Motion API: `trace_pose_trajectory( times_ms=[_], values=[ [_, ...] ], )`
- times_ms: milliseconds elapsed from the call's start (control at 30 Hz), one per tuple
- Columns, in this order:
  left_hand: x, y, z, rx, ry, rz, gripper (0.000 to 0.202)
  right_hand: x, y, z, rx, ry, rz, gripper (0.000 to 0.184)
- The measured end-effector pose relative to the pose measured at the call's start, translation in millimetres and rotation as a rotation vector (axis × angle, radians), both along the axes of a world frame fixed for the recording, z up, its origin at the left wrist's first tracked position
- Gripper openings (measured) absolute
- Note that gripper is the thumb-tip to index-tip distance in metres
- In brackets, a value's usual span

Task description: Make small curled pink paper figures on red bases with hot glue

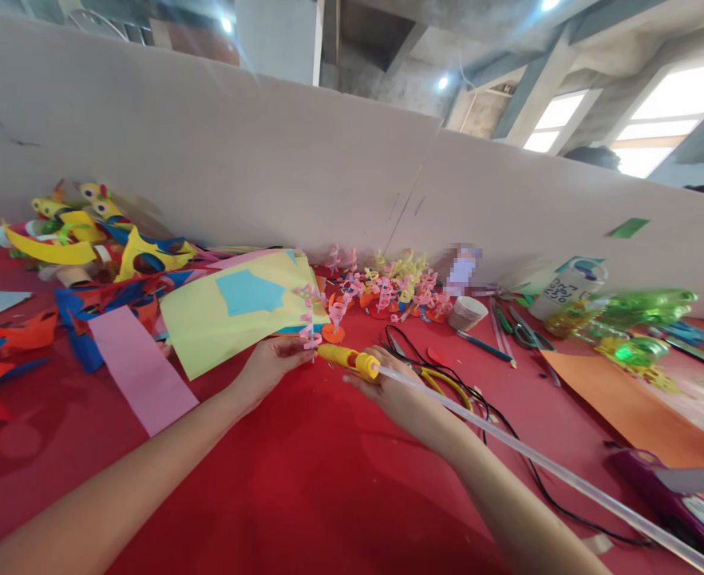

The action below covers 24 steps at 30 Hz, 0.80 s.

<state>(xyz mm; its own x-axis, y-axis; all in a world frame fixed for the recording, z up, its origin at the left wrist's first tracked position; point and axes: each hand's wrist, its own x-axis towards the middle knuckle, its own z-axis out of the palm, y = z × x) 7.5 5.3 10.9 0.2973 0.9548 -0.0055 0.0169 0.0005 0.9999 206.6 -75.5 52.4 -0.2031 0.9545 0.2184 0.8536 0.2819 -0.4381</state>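
Observation:
My left hand (271,363) pinches the lower end of a pink curled paper piece (310,335), which stands roughly upright above the table. In my right hand (400,391) is a yellow glue gun (347,359), its front end pointing left and close to the pink piece. A long translucent glue stick (508,438) runs out of the gun's back over my right forearm. Whether the nozzle touches the paper I cannot tell. Just behind my hands stands a cluster of pink and yellow curled paper pieces (385,287), some on orange round bases.
Pale yellow sheets (208,319) and a pink strip (142,367) lie left. Yellow-and-blue paper crafts (148,255) pile up at back left. Right are a small cup (468,313), scissors (528,331), black cable (543,487), orange paper (639,399) and a purple device (663,495). A white partition (238,160) stands behind.

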Motion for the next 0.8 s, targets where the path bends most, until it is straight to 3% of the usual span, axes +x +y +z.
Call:
trace_pose_trajectory(
  times_ms=[800],
  values=[
    [-1.4,2.6,-4.5,0.022,0.004,-0.03,0.029,-0.3,0.1,0.8,-0.013,-0.03,-0.008,0.012]
  ],
)
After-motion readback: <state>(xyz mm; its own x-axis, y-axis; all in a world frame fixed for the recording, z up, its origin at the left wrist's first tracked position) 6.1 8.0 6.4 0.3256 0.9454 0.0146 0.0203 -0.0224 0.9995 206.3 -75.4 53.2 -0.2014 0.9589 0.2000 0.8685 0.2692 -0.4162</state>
